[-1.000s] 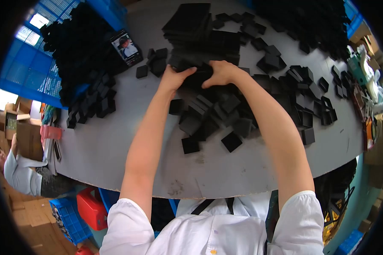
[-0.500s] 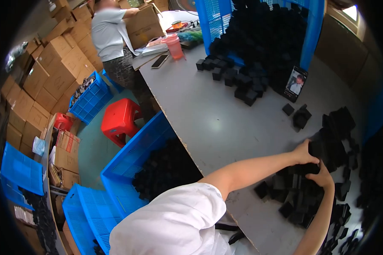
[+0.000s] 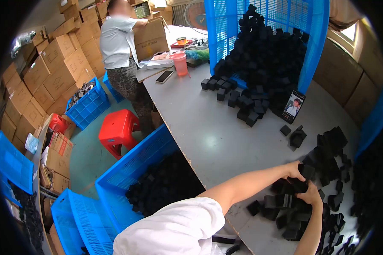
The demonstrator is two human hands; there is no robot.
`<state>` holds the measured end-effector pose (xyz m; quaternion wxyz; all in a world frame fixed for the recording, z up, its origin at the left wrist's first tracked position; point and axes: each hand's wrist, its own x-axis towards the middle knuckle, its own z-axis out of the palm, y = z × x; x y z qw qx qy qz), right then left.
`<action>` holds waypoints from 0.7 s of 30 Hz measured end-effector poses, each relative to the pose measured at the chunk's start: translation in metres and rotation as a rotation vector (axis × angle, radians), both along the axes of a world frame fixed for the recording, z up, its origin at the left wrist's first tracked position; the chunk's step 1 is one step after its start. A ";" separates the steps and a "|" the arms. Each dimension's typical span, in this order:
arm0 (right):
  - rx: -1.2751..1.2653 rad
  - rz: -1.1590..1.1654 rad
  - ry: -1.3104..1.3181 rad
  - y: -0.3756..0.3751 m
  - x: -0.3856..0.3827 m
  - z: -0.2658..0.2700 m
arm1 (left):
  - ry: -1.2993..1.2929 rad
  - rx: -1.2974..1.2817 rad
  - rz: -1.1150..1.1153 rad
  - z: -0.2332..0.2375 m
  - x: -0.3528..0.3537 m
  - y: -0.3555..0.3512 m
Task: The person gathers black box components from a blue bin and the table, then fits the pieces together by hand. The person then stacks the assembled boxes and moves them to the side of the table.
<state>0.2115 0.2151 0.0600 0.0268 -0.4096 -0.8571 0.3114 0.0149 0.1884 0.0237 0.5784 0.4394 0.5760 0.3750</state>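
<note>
- Head view: left hand and right hand share a narrowed grip on black pieces, over the surface.
- One o'clock: some are stacked.
- Seven o'clock: many loose pieces lie unstacked.
- Eleven o'clock: more fill a blue crate.

We can't see all the fingertips of our left hand and right hand, because the small, black, boxy pieces hide some of them. We can't tell how many pieces are in our grip (black on black is hard to see!). The bottom edge cuts off our right arm and our white cloth shirt. The top edge cuts off the tall blue plastic crate. The other person's face is blurry, and the small words on the brown cardboard box are too tiny for us to read.
</note>
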 end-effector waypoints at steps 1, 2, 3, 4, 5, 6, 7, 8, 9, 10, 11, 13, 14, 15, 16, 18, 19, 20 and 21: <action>0.010 0.035 0.030 0.000 0.002 -0.001 | -0.166 -0.065 -0.003 -0.009 -0.003 0.006; 0.016 0.035 0.028 0.000 0.005 0.000 | -0.195 -0.092 -0.014 -0.013 -0.007 0.008; 0.025 0.029 -0.034 0.000 0.005 0.001 | -0.193 -0.086 -0.014 -0.016 -0.011 0.010; 0.037 0.024 -0.091 0.002 0.004 0.002 | -0.160 -0.055 0.006 -0.017 -0.015 0.010; 0.046 0.021 -0.084 0.003 0.007 0.001 | -0.127 -0.026 0.022 -0.024 -0.018 0.013; 0.078 0.009 -0.080 0.006 0.010 -0.001 | -0.055 0.036 0.011 -0.034 -0.022 0.019; 0.103 -0.002 -0.088 0.008 0.014 -0.002 | -0.087 0.002 0.035 -0.009 -0.027 0.001; 0.109 -0.023 -0.090 0.010 0.017 -0.004 | -0.122 -0.037 0.053 0.016 -0.031 -0.017; 0.079 0.011 -0.003 0.013 0.014 -0.005 | -0.200 0.049 -0.003 -0.004 -0.036 -0.005; 0.040 0.017 0.064 0.013 0.015 -0.004 | -0.125 0.046 0.056 0.021 -0.039 -0.020; 0.051 0.014 0.194 0.014 0.014 -0.010 | -0.264 0.106 -0.039 0.017 -0.044 -0.018; -0.057 -0.191 0.260 -0.007 0.005 0.021 | -0.313 0.153 -0.007 0.003 -0.040 -0.012; 0.116 -0.122 0.289 0.012 0.017 -0.004 | -0.366 0.064 0.017 0.010 -0.036 -0.016; 0.006 -0.160 0.295 0.005 0.015 0.016 | -0.304 0.048 0.085 0.006 -0.029 -0.015; 0.032 -0.261 0.343 -0.001 0.015 0.020 | -0.269 0.051 0.117 -0.001 -0.022 -0.012; 0.018 -0.334 0.464 -0.016 0.010 0.035 | -0.231 0.067 0.128 -0.009 -0.008 -0.008; -0.086 -0.288 0.504 -0.023 0.004 0.047 | -0.203 0.082 0.184 -0.013 -0.002 -0.006; -0.104 -0.308 0.436 -0.026 -0.003 0.047 | -0.181 0.096 0.242 -0.008 0.005 -0.006; -0.123 -0.321 0.376 -0.025 -0.005 0.043 | -0.184 0.103 0.224 -0.005 0.014 -0.006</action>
